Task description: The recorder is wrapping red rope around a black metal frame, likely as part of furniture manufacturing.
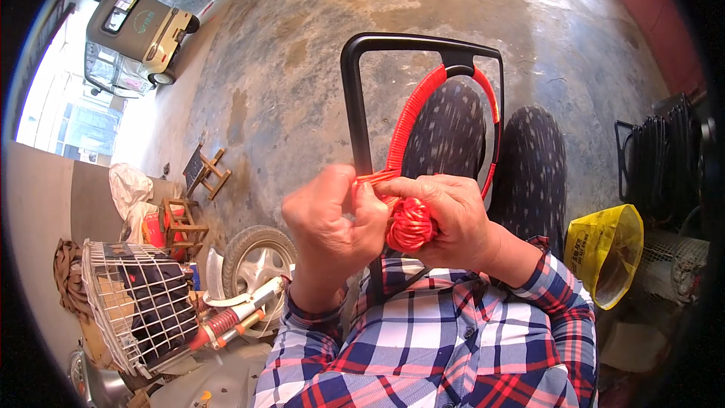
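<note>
A black frame (353, 98) with a rounded ring inside it stands over my lap. Red cord (408, 122) is wound tightly along the ring's left side, and red covers part of its right side too. My left hand (332, 215) is closed at the ring's lower left, with strands of the cord pinched between thumb and fingers. Close beside it, my right hand (453, 215) curls around a bundle of red cord (411, 225), its index finger reaching toward the strands. The lower part of the ring is hidden behind my hands.
To my left are a wheel (260, 264), a wire basket (140, 302) and wooden stools (181, 227). A three-wheeled vehicle (140, 30) is parked at the far left. At my right are a yellow bag (604, 253) and stacked black frames (657, 159).
</note>
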The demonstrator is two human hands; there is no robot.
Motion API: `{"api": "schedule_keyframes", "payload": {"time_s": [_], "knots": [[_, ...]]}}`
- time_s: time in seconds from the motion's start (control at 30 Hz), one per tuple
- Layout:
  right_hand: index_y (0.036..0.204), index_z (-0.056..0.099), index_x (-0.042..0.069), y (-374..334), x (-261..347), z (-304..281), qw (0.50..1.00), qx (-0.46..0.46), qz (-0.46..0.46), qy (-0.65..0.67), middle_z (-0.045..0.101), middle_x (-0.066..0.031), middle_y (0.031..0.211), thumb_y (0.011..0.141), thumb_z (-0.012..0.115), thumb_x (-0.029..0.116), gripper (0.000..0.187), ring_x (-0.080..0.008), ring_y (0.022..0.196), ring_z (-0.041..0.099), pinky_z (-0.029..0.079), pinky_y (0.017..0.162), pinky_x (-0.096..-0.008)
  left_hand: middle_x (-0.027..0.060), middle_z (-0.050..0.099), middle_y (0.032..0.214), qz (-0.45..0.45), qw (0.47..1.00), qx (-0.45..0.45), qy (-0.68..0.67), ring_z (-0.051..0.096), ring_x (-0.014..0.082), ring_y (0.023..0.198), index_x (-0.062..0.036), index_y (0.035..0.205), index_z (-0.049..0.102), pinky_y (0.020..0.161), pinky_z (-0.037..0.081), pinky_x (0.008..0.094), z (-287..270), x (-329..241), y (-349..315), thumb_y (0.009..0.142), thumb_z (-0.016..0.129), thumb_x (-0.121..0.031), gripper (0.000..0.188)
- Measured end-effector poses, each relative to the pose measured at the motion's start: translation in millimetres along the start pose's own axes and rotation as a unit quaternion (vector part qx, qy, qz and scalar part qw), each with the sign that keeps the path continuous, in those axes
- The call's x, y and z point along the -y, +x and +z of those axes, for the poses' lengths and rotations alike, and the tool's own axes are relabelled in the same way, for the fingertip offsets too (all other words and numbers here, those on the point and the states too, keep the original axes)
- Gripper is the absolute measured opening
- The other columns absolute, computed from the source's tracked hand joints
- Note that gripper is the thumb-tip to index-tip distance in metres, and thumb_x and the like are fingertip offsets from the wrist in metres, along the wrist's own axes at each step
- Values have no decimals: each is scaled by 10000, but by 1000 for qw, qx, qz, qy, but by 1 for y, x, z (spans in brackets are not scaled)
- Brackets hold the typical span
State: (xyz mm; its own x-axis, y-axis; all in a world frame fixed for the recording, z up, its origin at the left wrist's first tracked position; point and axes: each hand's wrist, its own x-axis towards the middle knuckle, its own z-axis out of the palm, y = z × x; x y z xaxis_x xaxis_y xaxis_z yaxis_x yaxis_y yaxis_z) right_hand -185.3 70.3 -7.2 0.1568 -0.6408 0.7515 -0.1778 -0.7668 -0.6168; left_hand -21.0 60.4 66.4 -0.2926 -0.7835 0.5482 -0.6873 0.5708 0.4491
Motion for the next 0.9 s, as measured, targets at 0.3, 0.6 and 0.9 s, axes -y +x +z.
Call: {"api": "schedule_keyframes", "payload": {"time_s": [0.3, 0.6, 0.9], "knots": [[1241, 580, 38, -5, 5, 5, 1000, -5, 10, -13, 696, -114, 882, 587, 796, 136, 696, -272, 723, 690, 544, 626, -353, 108, 543, 599, -61, 993, 58, -86, 521, 154, 516, 37, 789, 607, 503, 430, 295, -10, 3, 3, 821, 587, -4, 56], [1236, 587, 47, -3, -1, 4, 1000, -7, -3, -8, 699, -109, 892, 587, 794, 147, 689, -273, 730, 693, 539, 614, -352, 169, 593, 664, 1, 996, 73, -49, 623, 294, 552, 18, 779, 607, 506, 470, 355, -11, 0, 9, 741, 611, 14, 39], [1232, 586, 52, -3, -4, 10, 999, -23, -16, -18, 688, -102, 856, 584, 794, 164, 690, -267, 711, 686, 527, 595, -347, 149, 559, 617, 57, 988, 78, 117, 582, 335, 536, -22, 696, 549, 489, 458, 385, -16, -6, 11, 695, 653, -16, 104]]}}
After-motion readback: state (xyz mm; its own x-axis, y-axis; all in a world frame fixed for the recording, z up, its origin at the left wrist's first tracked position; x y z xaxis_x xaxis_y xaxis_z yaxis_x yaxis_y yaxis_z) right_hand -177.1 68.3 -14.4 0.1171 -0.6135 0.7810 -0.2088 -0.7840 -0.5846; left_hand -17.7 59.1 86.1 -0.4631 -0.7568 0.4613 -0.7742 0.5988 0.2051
